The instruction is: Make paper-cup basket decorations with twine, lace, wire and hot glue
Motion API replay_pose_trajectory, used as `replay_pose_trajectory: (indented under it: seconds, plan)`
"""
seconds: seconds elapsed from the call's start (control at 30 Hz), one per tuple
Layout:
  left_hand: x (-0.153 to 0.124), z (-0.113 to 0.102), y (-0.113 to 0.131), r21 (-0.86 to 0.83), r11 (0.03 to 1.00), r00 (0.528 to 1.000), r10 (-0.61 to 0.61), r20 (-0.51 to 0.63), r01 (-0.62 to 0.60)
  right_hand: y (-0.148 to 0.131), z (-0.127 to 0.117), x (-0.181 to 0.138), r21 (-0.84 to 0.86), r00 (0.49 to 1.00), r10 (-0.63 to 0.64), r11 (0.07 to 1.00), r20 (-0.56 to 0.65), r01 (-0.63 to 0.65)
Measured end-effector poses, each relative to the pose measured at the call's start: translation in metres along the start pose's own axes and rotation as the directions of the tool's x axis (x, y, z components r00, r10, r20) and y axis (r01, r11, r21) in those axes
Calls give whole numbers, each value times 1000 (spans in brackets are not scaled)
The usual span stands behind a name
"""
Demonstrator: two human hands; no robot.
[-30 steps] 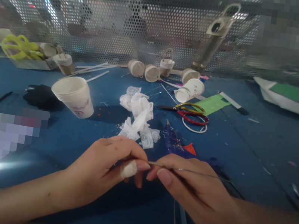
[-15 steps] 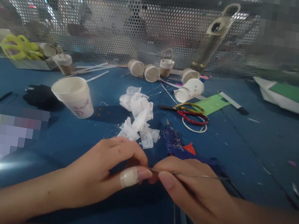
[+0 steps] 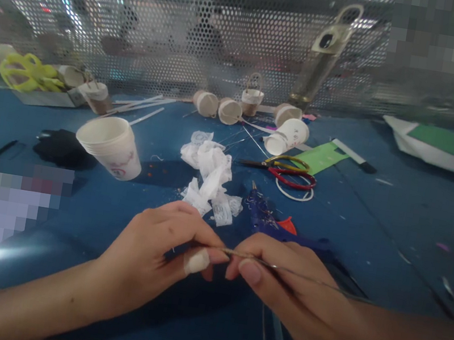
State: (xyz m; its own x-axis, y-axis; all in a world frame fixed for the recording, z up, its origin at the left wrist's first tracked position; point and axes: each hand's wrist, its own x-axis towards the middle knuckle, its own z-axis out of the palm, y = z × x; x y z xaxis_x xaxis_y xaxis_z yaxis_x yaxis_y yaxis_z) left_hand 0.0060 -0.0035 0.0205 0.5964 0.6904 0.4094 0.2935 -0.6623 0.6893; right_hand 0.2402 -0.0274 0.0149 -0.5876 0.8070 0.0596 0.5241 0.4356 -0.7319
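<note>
A thin wire runs between my hands and trails off to the right over my right hand; its left part looks brownish, like wrapped twine. My left hand, with a pale bandage round the thumb, pinches it near its left end. Close beside, the thumb and forefinger of my right hand are closed on the same wire. Just beyond my fingers lie crumpled white lace strips and a blue glue gun with a red trigger.
Scissors with one yellow and one red handle lie near a green strip. Stacked paper cups stand at left. Small twine-wrapped cups line the back, beside a tall bottle and a perforated metal screen.
My fingertips have shifted slightly along the wire, and more of its brownish part shows between them. The wire's right end now slopes lower. Things on the table stay put.
</note>
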Motion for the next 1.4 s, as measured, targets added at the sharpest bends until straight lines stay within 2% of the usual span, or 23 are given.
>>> replay_pose_trajectory:
  seconds: [0.17, 0.27, 0.37, 0.47, 0.6, 0.73, 0.9, 1.0, 1.2, 1.4]
  plan:
    - [0, 2, -1, 115, 976, 981, 191, -29, -186, -11, -5, 2, -44, 993, -120, 992, -15, 119]
    - [-1, 1, -1, 52, 991, 992, 122, 9, -123, -15, -8, 4, -90, 990, -137, 987, -37, 133]
    - [-1, 0, 0, -66, 998, 991, 0, 131, 9, -15, -10, 5, -99, 983, -182, 979, -36, 178]
    - [0, -1, 0, -163, 982, 974, -55, 219, 92, -14, -8, 5, -83, 977, -203, 977, -67, 197]
    - [1, -2, 0, -167, 975, 977, -114, 178, 144, -16, -8, 7, -52, 968, -220, 975, -118, 215]
    - [-1, -2, 0, -127, 990, 994, -44, 101, 57, -16, -7, 8, 22, 940, -298, 952, -166, 305]
    - [0, -2, 0, -108, 993, 997, 43, 65, -36, -10, -1, 3, 42, 950, -171, 981, -262, 188]
    - [1, -2, 0, -104, 992, 995, 71, 63, -64, -8, 1, 1, 71, 944, -165, 979, -285, 192]
    - [3, 0, -1, -99, 990, 992, 110, 57, -104, -10, -1, 4, 213, 979, -113, 966, -171, 149]
    - [1, 0, -2, -62, 993, 994, 105, 24, -104, -12, -3, 5, 225, 981, -118, 963, -153, 151]
